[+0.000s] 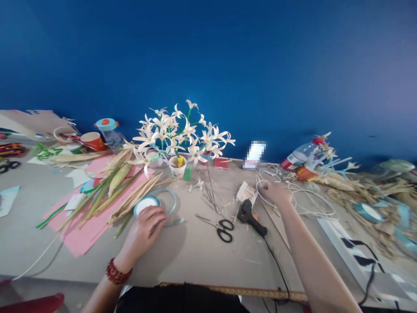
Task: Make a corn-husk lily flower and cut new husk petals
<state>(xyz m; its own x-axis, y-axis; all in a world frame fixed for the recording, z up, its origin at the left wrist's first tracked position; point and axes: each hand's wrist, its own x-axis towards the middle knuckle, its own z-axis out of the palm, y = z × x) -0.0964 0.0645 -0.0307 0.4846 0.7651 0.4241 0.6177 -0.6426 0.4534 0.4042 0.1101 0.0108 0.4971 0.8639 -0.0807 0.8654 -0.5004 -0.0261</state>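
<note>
Palm down, my left hand [145,228] rests at the near edge of a roll of light-blue tape [146,203], its fingers curved and a gap showing between them and the thumb. A loose loop of the tape [175,202] curls off to the right. My right hand [275,193] reaches forward beside a white cable [260,184], fingers closed; what they hold, if anything, is hidden. A black hot glue gun [249,216] lies left of that forearm, its nozzle by a small printed card [246,191]. Black-handled scissors [224,230] lie between my hands.
White handmade flowers [182,130] stand in paper cups [177,167] by the blue wall. Pink paper [76,232] with husks and stalks covers the left side. To the right are a power strip [352,256], a plastic bottle [298,156] and dried husks [352,195]. Thin wires [210,193] lie centrally.
</note>
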